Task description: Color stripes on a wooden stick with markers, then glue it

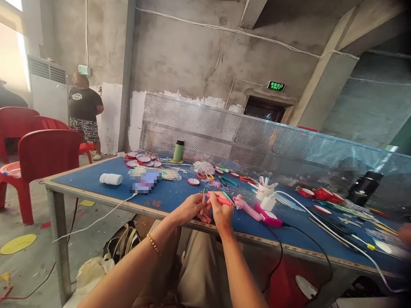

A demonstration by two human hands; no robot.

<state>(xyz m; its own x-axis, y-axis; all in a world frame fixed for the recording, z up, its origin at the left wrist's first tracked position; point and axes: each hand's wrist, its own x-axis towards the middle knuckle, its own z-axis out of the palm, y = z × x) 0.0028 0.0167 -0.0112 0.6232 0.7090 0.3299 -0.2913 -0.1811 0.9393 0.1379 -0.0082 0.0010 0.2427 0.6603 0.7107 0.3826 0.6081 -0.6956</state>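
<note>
My left hand [192,208] is closed in a pinch on a thin pale stick [203,197] held upright over the near edge of the blue table [93,182]. My right hand [221,211] is closed on a pink pen-like tool [221,199] lying crosswise, its tip meeting the stick. The two hands touch each other. A beaded bracelet sits on my left wrist. A pink glue gun [253,209] lies on the table just right of my right hand.
Round red-rimmed discs [141,159] are piled at the far left and more discs [321,194] at the right. A green bottle [179,151], a white bottle [111,179], scissors, cables and a perforated metal screen [224,132] are there. Red chairs [45,158] and a standing person [84,112] are at left.
</note>
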